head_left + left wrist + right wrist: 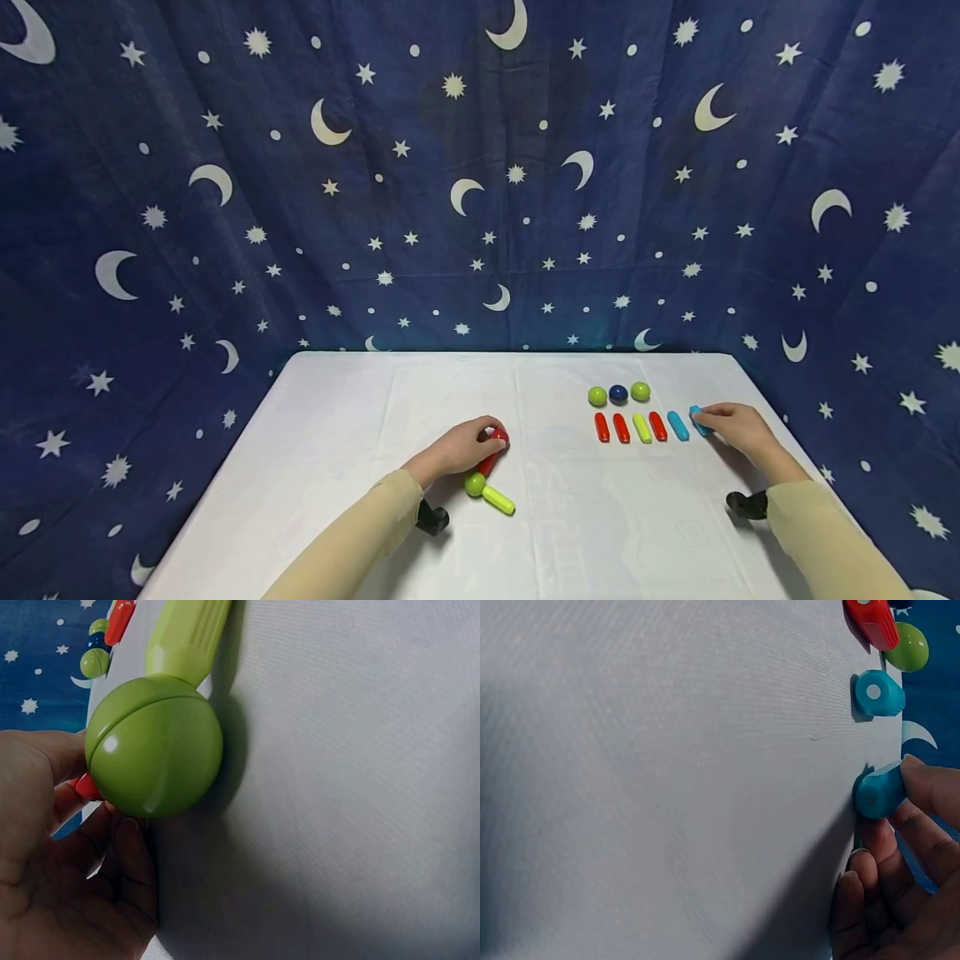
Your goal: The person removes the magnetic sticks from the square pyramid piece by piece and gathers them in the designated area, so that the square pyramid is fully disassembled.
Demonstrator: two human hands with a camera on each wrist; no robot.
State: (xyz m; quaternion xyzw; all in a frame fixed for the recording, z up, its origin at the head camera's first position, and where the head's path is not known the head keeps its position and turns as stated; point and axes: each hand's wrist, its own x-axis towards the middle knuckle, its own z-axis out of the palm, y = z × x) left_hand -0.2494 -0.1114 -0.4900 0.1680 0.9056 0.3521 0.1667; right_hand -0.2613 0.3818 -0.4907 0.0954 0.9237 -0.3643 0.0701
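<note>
On the left side of the table, my left hand [467, 447] pinches a red ball [500, 436] between thumb and fingers. A red rod [487, 465] runs from that ball to a green ball [475, 484], and a yellow-green rod [498, 500] extends from the green one. In the left wrist view the green ball [155, 746] largely hides the red pieces. Far to the right, my right hand [738, 427] pinches a blue rod [881, 790] by one end, thumb against fingers, its other end down at the white cloth.
Left of the right hand lies a row of rods: another blue rod [678, 426], a yellow-green rod [642, 428] and several red rods [621, 428]. Behind them sit a dark blue ball [618, 394] and two green balls [640, 391]. A starry curtain [480, 208] hangs behind the white table [337, 400].
</note>
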